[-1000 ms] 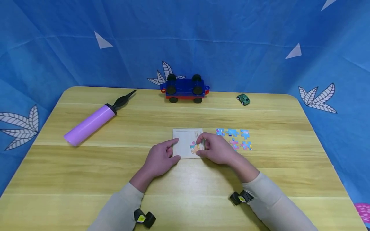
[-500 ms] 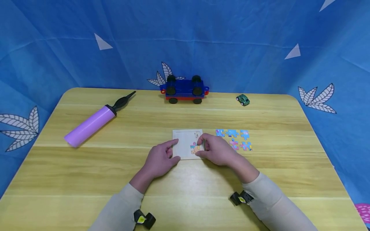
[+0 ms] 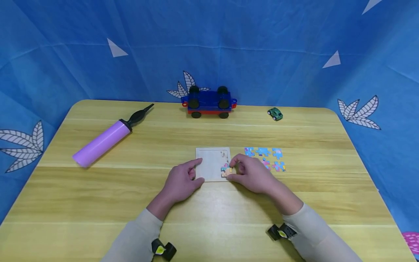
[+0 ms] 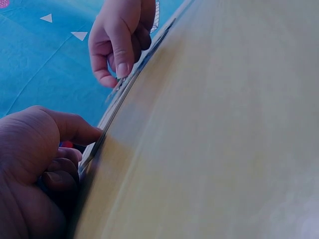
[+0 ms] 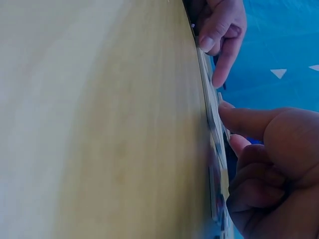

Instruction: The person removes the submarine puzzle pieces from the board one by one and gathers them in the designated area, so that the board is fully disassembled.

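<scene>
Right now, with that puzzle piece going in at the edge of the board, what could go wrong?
The right hand pinches a puzzle piece at the right edge of the puzzle board. If it sits crooked, pressing might bend a tab. The left hand only steadies the board's left edge, so a hard push could slide it. The right wrist lies close to the loose pieces and might scatter them.

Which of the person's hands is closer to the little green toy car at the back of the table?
The right hand. It sits toward the car's side of the table, in front of the green toy car, while the left hand rests farther left, at the puzzle board's left edge.
</scene>
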A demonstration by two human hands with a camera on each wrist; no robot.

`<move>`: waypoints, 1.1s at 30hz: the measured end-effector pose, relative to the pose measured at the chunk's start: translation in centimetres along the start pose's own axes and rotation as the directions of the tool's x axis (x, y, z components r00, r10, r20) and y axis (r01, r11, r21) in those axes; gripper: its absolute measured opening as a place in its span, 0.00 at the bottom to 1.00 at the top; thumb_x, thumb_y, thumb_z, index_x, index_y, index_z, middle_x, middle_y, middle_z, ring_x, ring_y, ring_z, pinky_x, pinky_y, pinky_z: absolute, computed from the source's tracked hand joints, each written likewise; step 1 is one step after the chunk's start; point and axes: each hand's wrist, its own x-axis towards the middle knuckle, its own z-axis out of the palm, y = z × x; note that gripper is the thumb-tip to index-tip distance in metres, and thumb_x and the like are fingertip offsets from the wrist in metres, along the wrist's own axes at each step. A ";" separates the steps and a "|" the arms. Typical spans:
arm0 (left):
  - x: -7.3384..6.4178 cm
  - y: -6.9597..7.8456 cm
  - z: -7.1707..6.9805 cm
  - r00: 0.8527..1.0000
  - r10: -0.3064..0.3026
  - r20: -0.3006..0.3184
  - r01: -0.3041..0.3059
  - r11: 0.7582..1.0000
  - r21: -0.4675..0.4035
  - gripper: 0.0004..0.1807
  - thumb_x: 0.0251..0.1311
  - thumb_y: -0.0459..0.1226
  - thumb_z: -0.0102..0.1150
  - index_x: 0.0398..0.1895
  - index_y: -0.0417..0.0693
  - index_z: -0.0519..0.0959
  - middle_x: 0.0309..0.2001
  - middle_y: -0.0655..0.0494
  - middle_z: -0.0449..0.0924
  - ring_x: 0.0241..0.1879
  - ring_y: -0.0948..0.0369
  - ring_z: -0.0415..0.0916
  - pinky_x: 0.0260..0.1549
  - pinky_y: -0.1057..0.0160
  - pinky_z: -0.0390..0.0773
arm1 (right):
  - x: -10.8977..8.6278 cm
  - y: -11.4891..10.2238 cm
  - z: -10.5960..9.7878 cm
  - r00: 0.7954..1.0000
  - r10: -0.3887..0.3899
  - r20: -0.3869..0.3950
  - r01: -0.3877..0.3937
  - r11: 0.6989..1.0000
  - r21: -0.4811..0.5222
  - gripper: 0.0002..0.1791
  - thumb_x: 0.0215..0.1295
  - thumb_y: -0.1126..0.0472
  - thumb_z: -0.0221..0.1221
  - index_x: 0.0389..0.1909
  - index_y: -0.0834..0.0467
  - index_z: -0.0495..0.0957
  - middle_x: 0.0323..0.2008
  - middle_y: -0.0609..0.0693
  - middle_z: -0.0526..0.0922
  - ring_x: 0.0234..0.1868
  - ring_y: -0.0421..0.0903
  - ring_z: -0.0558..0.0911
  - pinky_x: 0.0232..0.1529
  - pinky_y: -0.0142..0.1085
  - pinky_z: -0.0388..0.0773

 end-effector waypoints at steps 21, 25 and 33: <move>-0.1 -0.1 0.0 1.000 0.011 0.000 -0.011 1.000 -0.010 0.32 0.56 0.33 0.71 0.66 0.41 0.75 0.16 0.64 0.57 0.17 0.67 0.51 0.40 0.58 0.69 | -3.1 2.2 -0.8 0.996 0.024 -0.086 -0.020 0.999 0.043 0.14 0.59 0.55 0.73 0.42 0.52 0.79 0.16 0.41 0.61 0.19 0.39 0.60 0.28 0.37 0.67; -0.1 -0.1 0.0 1.000 0.010 0.000 -0.010 1.000 -0.010 0.33 0.56 0.33 0.71 0.66 0.42 0.75 0.16 0.64 0.57 0.17 0.67 0.51 0.40 0.58 0.69 | -3.9 2.8 -1.1 0.994 0.027 -0.108 -0.022 0.998 0.053 0.15 0.59 0.56 0.73 0.42 0.53 0.79 0.16 0.41 0.60 0.19 0.39 0.60 0.29 0.36 0.66; 0.0 -0.1 0.1 1.000 0.003 -0.001 -0.003 1.000 -0.004 0.32 0.56 0.33 0.71 0.67 0.42 0.75 0.16 0.64 0.58 0.17 0.67 0.52 0.40 0.58 0.69 | -5.3 3.8 -1.9 0.989 0.047 -0.143 -0.037 0.997 0.068 0.15 0.58 0.57 0.73 0.42 0.54 0.78 0.17 0.41 0.59 0.20 0.38 0.59 0.28 0.35 0.63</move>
